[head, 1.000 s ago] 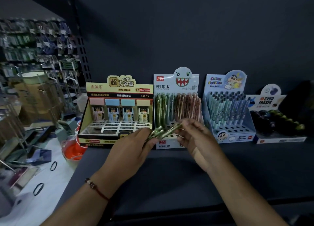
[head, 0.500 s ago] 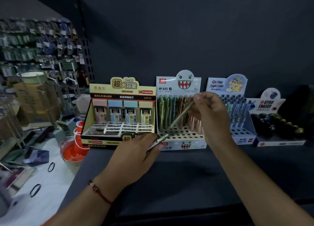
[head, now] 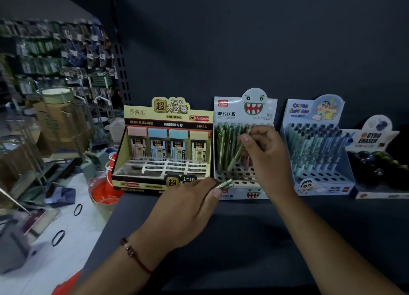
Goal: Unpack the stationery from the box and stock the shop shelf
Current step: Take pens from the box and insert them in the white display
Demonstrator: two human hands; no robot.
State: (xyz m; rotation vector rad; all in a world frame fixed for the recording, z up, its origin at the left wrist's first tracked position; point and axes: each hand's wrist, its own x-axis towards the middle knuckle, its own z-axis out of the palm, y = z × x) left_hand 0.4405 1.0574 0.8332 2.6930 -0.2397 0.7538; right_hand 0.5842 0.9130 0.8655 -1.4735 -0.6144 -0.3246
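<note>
At centre frame the right hand has come down from where it was half a second ago: the green mechanical pencil pinched between its thumb and forefinger, then held slantwise in the air between the two hands, now stands steeper with its tip down among the holes of the shark-face pencil display box. Whether the tip is already seated in a hole I cannot tell, since the neighbouring green pencils crowd it. The left hand, lower centre, has barely moved; its fingers are curled round a small bundle of pencils, whose ends poke out just in front of the box's lower edge.

So one more pencil is going into the rack, and a few are left in the left hand to follow. Left of the box sits the yellow lead-refill display; to its right the blue cartoon pencil display, all on the dark shelf.
</note>
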